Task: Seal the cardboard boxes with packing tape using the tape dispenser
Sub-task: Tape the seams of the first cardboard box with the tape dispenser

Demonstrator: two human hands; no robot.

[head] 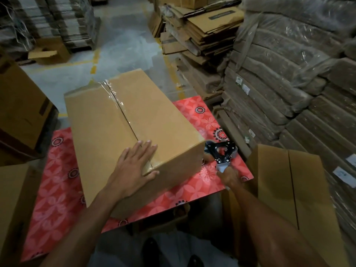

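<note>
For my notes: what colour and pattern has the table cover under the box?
The cover is red with pale flowers and dark round motifs; head view.

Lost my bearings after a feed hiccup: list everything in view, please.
Taped box: one, brown, table centre, clear tape along top seam.
Tape dispenser: one, black and grey, beside the box's right side.
Table: one, red floral top, under the box.
Left boxes: two, brown, left edge.
Right box: one, brown, near right.
Flattened cardboard: stacks, brown, far right.
Wrapped bundles: stacks, grey-brown, right.
Left hand: one, flat on the box's near corner.
Right hand: one, grips the dispenser's handle.
</note>
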